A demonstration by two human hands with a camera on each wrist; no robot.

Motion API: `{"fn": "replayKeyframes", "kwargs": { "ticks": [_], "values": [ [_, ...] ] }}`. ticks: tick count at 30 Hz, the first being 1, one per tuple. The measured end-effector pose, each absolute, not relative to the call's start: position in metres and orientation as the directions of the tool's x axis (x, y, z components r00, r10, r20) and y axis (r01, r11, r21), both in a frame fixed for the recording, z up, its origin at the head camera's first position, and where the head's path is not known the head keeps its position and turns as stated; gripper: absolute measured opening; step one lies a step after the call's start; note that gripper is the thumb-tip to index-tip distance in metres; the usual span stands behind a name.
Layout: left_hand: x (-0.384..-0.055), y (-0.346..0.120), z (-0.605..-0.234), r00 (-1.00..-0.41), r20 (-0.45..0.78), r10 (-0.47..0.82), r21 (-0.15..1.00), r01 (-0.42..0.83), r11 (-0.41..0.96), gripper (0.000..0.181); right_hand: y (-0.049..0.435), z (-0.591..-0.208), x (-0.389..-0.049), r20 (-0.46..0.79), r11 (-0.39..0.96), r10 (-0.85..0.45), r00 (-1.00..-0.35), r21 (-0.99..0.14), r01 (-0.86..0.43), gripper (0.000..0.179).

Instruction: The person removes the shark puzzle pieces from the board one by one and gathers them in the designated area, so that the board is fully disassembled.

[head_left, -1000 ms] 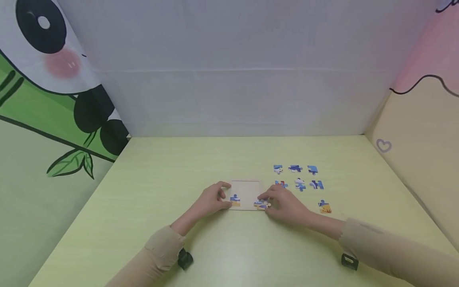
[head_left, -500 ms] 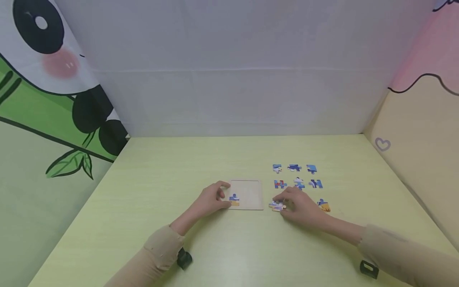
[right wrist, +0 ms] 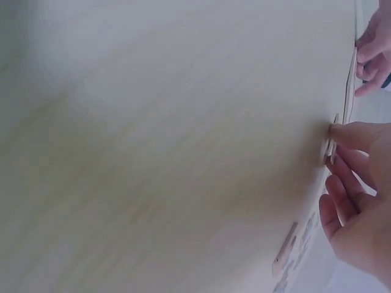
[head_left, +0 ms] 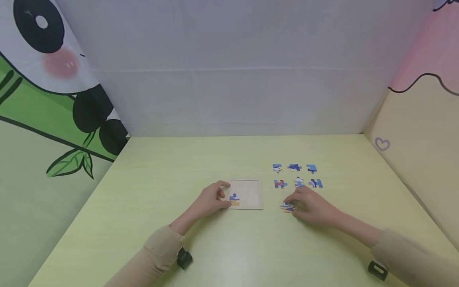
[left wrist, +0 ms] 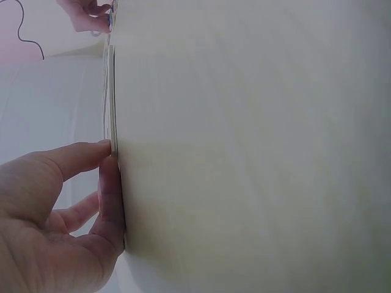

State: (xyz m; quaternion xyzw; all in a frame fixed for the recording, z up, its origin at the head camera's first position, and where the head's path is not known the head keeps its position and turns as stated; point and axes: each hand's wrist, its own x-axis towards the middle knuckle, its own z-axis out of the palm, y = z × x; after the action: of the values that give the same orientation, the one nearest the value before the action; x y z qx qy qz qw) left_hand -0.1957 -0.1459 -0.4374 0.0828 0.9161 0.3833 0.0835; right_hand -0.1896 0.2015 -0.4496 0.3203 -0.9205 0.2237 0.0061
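Observation:
A small square wooden puzzle tray (head_left: 247, 192) lies on the table, with one blue-and-yellow puzzle piece (head_left: 234, 199) in its near left corner. My left hand (head_left: 210, 199) grips the tray's left side between thumb and forefinger; in the left wrist view the tray's thin edge (left wrist: 112, 91) runs away from the fingertips. To the right of the tray, my right hand (head_left: 312, 205) pinches a blue, white and yellow puzzle piece (head_left: 287, 207) low over the table. Fingers hide part of that piece, and whether it touches the tabletop I cannot tell.
Several loose puzzle pieces lie in two rows beyond my right hand, among them a dark blue one (head_left: 294, 167) and a red-and-blue one (head_left: 280, 184). In the right wrist view another piece (right wrist: 285, 249) lies beside the hand. A pale wall (head_left: 247, 99) closes off the table's far edge.
My right hand has moved right with its piece, from the tray's near right corner onto the table side. It now covers the blue-and-yellow piece lying there. The left hand has stayed put.

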Motion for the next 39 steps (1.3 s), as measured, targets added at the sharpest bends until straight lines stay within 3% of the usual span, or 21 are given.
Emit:
{"fn": "replayKeyframes", "kwargs": {
  "ticks": [8,16,29,39],
  "values": [
    [-0.195,-0.145,-0.435,-0.973,-0.096,0.211,0.720,0.079,0.690,0.055,0.223,-0.454,-0.193,0.249,0.677,-0.616,-0.747,-0.318,-0.664,0.033],
    [-0.195,-0.145,-0.436,-0.973,-0.093,0.211,0.719,0.081,0.691,0.055,0.243,-0.455,-0.193,0.240,0.689,-0.568,-0.787,-0.385,-0.615,0.036],
    [-0.196,-0.146,-0.438,-0.973,-0.094,0.208,0.717,0.079,0.693,0.056,0.254,-0.452,-0.193,0.206,0.671,-0.573,-0.794,-0.438,-0.598,0.034],
    [-0.198,-0.146,-0.440,-0.972,-0.092,0.215,0.717,0.086,0.692,0.057,0.258,-0.457,-0.199,0.218,0.685,-0.578,-0.787,-0.396,-0.612,0.034]
  ]
}}
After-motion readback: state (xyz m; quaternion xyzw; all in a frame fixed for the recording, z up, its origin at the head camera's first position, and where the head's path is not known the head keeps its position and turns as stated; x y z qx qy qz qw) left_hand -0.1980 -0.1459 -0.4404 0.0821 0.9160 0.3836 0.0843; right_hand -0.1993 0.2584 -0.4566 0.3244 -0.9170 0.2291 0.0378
